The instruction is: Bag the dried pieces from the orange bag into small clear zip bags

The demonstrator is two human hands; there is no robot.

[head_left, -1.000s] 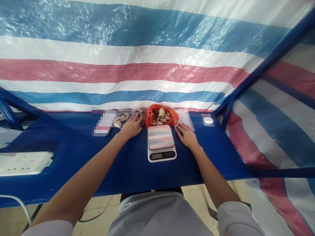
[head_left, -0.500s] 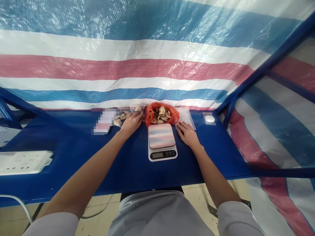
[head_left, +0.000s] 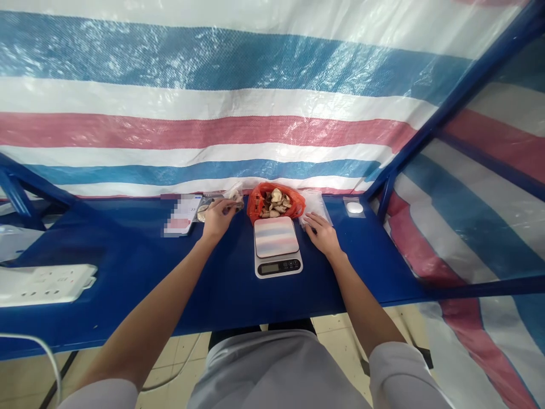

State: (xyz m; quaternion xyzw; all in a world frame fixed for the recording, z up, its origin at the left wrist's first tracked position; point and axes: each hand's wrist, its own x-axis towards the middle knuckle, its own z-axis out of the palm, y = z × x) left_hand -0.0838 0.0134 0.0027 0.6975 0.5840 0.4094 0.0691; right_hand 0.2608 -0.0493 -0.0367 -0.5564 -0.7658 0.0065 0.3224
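My left hand (head_left: 218, 220) pinches a clear plastic bag (head_left: 234, 192) with pale dried slices, likely mushrooms, at the back of the table. Part of that bag is hidden behind my fingers. Just right of it stands an open red plastic bag (head_left: 254, 208) full of dried mushroom pieces (head_left: 277, 200). My right hand (head_left: 322, 234) lies with its fingers stretched out on the near edge of some flat clear plastic bags (head_left: 318, 203). Between my forearms sits a white kitchen scale (head_left: 276, 237) with nothing on its plate; its display is dark.
A phone (head_left: 186, 213), partly blurred out, lies left of my left hand. A small clear packet with a white round thing (head_left: 354, 207) is at the back right. A white power strip (head_left: 51, 284) lies far left. Striped sheeting (head_left: 204, 133) and blue frame bars (head_left: 385, 190) enclose the table.
My left hand has closed on the bag of dried slices and gathered its top, tilting it up a little. The right hand stays on the clear bags. The view has shifted slightly.
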